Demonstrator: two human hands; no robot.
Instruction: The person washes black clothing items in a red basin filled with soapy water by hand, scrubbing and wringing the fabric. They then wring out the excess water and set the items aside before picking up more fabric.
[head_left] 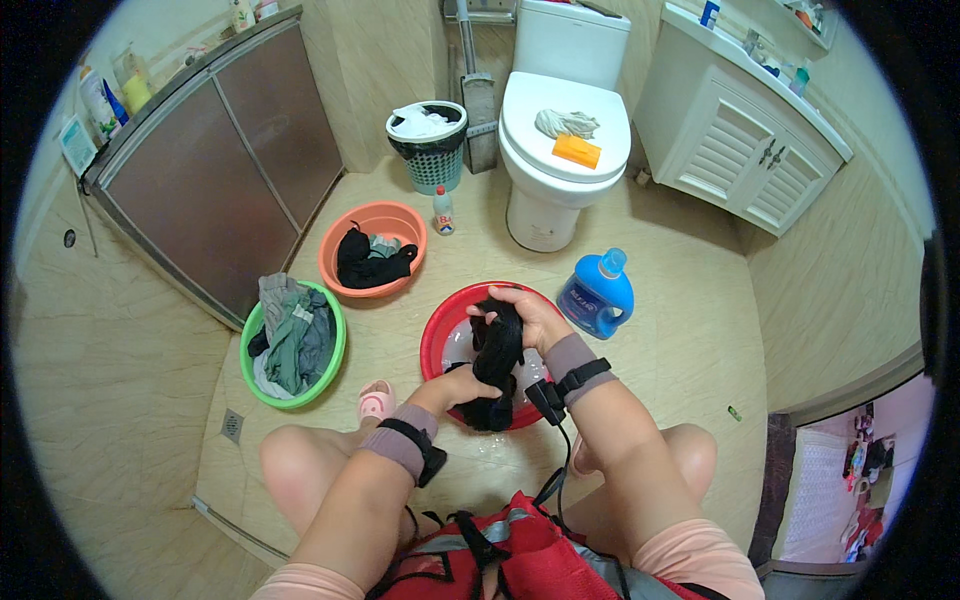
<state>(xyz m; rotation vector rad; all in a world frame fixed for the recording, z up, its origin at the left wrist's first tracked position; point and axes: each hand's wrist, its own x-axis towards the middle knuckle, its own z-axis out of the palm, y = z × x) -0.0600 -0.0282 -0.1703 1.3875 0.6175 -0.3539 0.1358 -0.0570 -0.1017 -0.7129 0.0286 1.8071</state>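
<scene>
Head view: hands (pixel 462 388) (pixel 534 318) clutch black cloth (pixel 497 345), its folds hard to make out.

A black garment (pixel 497 345) over a red basin (pixel 430 350) of whitish water (pixel 455 347). Toward the cream floor's (pixel 680 330) left edge, a bright green basin (pixel 341 340) holds grey and sage-green clothes (pixel 292 345); beside it, an orange basin (pixel 421 245) with black and grey-green laundry (pixel 368 264). Blue detergent jug (pixel 590 300), paler blue cap (pixel 613 262). White toilet (pixel 540 215), an orange block (pixel 577 151) toward its lid's (pixel 570 95) front edge. Green lattice wastebasket (pixel 435 173), black liner (pixel 408 149). Pink sandal (pixel 374 403).
</scene>
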